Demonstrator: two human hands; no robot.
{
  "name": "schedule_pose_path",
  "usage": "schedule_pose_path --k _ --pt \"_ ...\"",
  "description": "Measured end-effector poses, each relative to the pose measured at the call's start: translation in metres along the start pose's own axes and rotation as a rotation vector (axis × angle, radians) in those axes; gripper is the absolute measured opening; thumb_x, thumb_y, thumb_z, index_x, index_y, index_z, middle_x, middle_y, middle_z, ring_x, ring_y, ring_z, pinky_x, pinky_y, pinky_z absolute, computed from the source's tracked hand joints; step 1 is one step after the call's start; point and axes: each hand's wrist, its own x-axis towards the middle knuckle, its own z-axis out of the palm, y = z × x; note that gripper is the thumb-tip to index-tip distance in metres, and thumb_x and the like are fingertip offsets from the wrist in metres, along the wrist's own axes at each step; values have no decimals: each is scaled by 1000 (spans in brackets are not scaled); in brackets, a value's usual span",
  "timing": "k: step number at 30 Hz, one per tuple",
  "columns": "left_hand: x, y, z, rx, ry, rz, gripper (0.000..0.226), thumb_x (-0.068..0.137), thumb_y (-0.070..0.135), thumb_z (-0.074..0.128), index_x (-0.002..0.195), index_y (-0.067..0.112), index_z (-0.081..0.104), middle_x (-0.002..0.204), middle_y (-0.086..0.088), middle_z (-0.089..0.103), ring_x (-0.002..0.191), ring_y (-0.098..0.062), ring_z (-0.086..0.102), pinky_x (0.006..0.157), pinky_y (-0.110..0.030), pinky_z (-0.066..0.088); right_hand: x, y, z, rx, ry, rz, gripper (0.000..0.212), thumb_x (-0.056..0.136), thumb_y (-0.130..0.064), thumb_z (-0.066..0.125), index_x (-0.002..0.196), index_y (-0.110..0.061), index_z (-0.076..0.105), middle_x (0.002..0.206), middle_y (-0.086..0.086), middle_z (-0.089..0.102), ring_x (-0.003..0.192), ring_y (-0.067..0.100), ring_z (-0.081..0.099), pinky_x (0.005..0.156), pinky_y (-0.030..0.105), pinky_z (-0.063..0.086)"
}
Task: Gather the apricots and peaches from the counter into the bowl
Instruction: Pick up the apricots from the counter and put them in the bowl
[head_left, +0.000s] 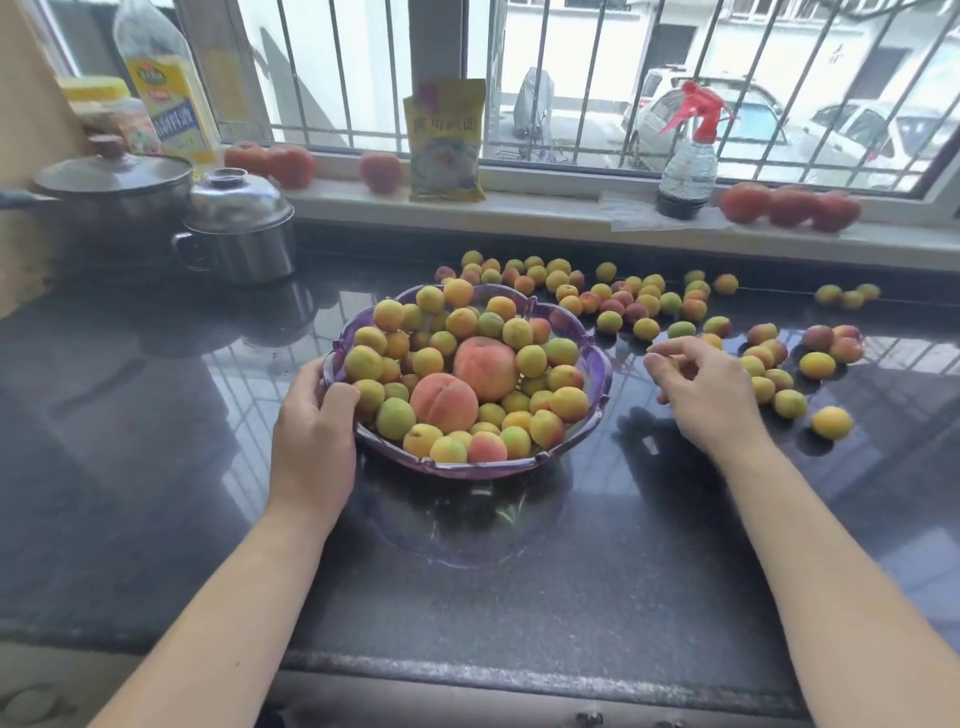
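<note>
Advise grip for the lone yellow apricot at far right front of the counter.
Pinch that apricot across its round middle, coming straight down from above with the right hand. It sits apart from the other fruit on the flat counter, so fingertips have room on every side.

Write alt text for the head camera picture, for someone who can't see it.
A person's left hand grips the rim of a purple bowl heaped with apricots and two peaches, while the right hand reaches among loose apricots scattered on the dark counter. Pots, a spray bottle and tomatoes line the windowsill behind.
</note>
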Motion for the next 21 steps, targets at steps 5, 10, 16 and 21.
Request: schedule_pose_path --k 5,10,16,21 --pt "-1 2 3 -12 7 17 43 84 39 46 115 20 68 99 4 73 88 -9 69 65 -19 54 0 -10 -3 116 -25 8 30 99 -22 63 129 -21 64 126 2 63 113 20 62 85 26 51" --pt "2 2 2 -73 54 -28 36 85 43 44 105 28 70 100 1 74 98 -21 69 79 -36 53 -13 -91 -15 -62 -267 -338 31 91 -28 74 119 -28 62 102 -10 66 88 6 63 73 20 52" --pt "0 2 0 -49 84 -33 26 86 43 45 101 32 64 100 -1 73 99 -27 71 80 -44 57 -27 -126 32 -597 -377 -458 27 90 -36 73 96 -25 49 92 -8 56 80 13 53 60 20 36" --pt "2 0 -2 -17 97 -6 24 85 44 46 97 28 60 95 0 70 96 -28 68 83 -46 55 -26 -128 45 -709 -242 -543 33 93 -45 68 91 -25 42 90 -4 53 83 19 52 74 33 43"
